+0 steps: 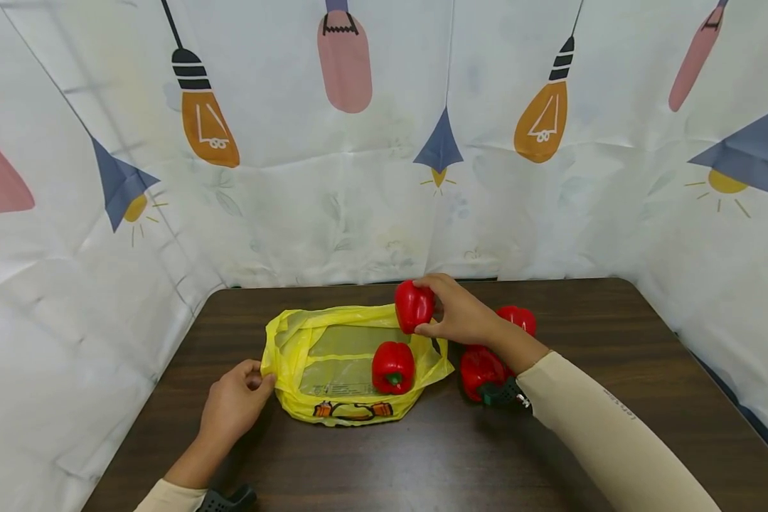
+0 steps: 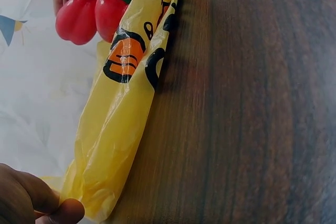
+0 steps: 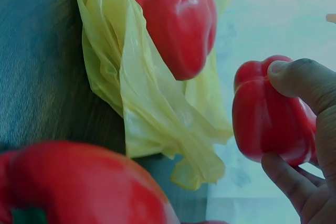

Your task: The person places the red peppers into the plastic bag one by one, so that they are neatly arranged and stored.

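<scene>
A yellow plastic bag (image 1: 288, 398) lies spread with its mouth open on the table. One red bell pepper (image 1: 390, 364) sits inside it, toward the right end, green stem facing the near side. My right hand (image 1: 457, 311) grips another red bell pepper (image 1: 414, 307) between thumb and fingers, above the bag's far right rim; the right wrist view shows this held pepper (image 3: 270, 111) raised beside the bag. At the bag's left edge, my left hand (image 1: 235, 398) pinches the plastic, thumb and finger on the rim, also seen in the left wrist view (image 2: 100, 150).
More red bell peppers lie right of the bag: one nearer (image 1: 476, 370), partly under my right forearm, and one farther (image 1: 517, 318). The dark wooden table (image 1: 371, 469) meets a white printed cloth (image 1: 358, 213) at its back edge.
</scene>
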Motion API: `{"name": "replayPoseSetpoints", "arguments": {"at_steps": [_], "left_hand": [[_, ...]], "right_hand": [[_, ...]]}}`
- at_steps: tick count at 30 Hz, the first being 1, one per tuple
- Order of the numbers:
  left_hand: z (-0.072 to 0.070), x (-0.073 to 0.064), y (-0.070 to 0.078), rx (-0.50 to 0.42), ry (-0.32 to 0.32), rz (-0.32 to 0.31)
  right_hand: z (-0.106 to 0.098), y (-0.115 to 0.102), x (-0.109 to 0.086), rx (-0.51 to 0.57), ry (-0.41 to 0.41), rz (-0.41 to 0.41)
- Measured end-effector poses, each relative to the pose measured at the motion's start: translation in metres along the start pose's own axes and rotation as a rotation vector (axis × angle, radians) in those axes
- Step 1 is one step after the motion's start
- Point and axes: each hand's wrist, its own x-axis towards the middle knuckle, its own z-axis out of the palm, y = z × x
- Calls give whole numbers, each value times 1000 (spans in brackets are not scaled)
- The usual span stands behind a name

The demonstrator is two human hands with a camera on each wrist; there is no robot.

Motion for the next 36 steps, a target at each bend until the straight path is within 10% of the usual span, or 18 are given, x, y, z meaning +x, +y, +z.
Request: {"name": "replayPoseSetpoints", "arguments": {"at_steps": [36], "left_hand": [[1,0,0,6,-5,-5]], "right_hand": [[32,-7,17,-82,-39,58]]}}
